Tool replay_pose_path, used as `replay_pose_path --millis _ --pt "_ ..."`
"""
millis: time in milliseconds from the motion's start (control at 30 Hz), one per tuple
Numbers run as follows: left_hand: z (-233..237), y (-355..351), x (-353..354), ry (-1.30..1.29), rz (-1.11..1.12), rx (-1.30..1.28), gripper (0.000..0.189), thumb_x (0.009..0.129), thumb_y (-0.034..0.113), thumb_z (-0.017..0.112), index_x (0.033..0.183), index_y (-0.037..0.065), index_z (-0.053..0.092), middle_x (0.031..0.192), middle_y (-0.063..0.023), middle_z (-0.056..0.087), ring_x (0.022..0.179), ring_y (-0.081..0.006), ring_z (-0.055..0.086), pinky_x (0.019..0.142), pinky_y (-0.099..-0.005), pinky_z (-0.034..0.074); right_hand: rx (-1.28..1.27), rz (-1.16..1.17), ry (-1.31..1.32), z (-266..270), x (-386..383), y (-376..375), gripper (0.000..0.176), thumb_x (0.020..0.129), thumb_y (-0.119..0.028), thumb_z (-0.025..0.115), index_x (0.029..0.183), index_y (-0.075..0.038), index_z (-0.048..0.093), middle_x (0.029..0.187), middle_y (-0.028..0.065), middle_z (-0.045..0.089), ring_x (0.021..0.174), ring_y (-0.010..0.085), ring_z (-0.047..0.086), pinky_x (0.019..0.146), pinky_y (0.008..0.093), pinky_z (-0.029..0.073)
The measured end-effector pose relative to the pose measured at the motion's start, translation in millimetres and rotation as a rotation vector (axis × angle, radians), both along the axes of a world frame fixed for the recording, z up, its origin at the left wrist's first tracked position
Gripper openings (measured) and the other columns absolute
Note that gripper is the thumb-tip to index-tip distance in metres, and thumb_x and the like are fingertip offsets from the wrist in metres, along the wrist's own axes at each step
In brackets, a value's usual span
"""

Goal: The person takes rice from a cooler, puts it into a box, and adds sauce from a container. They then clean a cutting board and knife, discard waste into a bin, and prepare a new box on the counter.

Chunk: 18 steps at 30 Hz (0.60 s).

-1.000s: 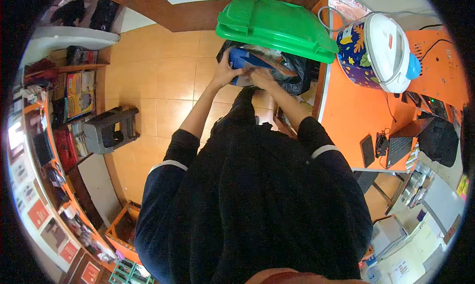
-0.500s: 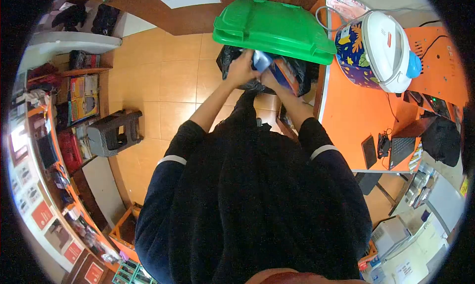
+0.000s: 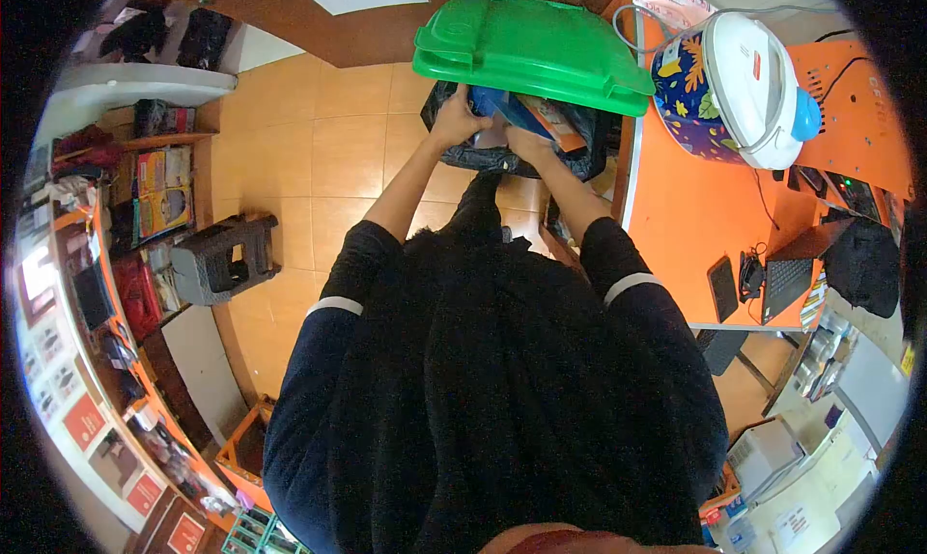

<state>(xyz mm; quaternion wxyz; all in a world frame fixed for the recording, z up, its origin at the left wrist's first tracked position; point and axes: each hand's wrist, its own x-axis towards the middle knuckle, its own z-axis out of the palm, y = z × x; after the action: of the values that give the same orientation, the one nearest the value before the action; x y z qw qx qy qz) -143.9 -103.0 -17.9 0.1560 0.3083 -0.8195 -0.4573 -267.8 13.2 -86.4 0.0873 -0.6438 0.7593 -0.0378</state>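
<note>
A bin with a raised green lid (image 3: 531, 47) and a black bin liner (image 3: 483, 158) stands in front of me. Over its mouth, my left hand (image 3: 458, 122) grips the left side of a flat blue piece of packaging (image 3: 517, 113), thumb towards the middle. My right hand (image 3: 529, 147) is closed at the lower edge of this packaging, its fingertips partly hidden. An orange and white package (image 3: 562, 129) lies in the liner to the right of my hands.
Right of the bin is an orange table (image 3: 681, 216) with a patterned rice cooker (image 3: 695, 100), a phone (image 3: 722, 289) and a laptop (image 3: 787, 289). A grey stool (image 3: 217, 258) stands on the tiled floor to the left, near shelves of books (image 3: 162, 192).
The blue packaging has turned and spread wider between my hands. My left hand has shifted slightly left, and the two hands are further apart. The orange package shows more clearly.
</note>
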Motion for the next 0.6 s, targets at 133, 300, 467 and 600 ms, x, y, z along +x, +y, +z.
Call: replay_pose_path --millis 133,300,467,600 --pt "-6 -2 -1 0.045 0.043 0.020 0.090 0.050 0.030 0.069 0.120 0.002 0.019 0.089 -0.0216 0.053 0.079 -0.0322 0.053 0.067 -0.0361 0.041 0.127 -0.299 -0.177 15 -3 -3 0.019 0.069 -0.015 0.046 0.078 -0.006 0.060 0.078 0.0124 0.059 0.076 0.0260 0.057 0.068 0.0376 0.045" --pt "-40 -12 -3 0.174 0.103 0.138 0.090 0.050 0.031 0.070 0.119 0.002 0.019 0.093 -0.0200 0.052 0.082 -0.0298 0.053 0.071 -0.0334 0.040 -0.006 0.176 0.102 12 7 1 0.016 0.067 -0.014 0.047 0.064 -0.008 0.061 0.073 0.0100 0.060 0.067 0.0240 0.058 0.064 0.0340 0.045" --pt "-34 -13 10 0.166 0.150 0.154 0.091 0.049 0.031 0.072 0.119 0.002 0.021 0.100 -0.0189 0.049 0.088 -0.0284 0.050 0.077 -0.0308 0.038 -0.039 -0.320 -0.058 6 -24 9 0.017 0.066 -0.017 0.049 0.073 -0.007 0.061 0.071 0.0118 0.059 0.067 0.0266 0.058 0.059 0.0350 0.046" --pt "-19 -5 7 0.293 0.166 0.328 0.090 0.048 0.028 0.073 0.118 0.000 0.023 0.108 -0.0176 0.044 0.096 -0.0248 0.046 0.081 -0.0305 0.036 -0.251 -0.215 -0.281 28 9 -5 0.024 0.067 -0.022 0.050 0.079 -0.003 0.059 0.073 0.0178 0.057 0.071 0.0301 0.056 0.066 0.0402 0.044"
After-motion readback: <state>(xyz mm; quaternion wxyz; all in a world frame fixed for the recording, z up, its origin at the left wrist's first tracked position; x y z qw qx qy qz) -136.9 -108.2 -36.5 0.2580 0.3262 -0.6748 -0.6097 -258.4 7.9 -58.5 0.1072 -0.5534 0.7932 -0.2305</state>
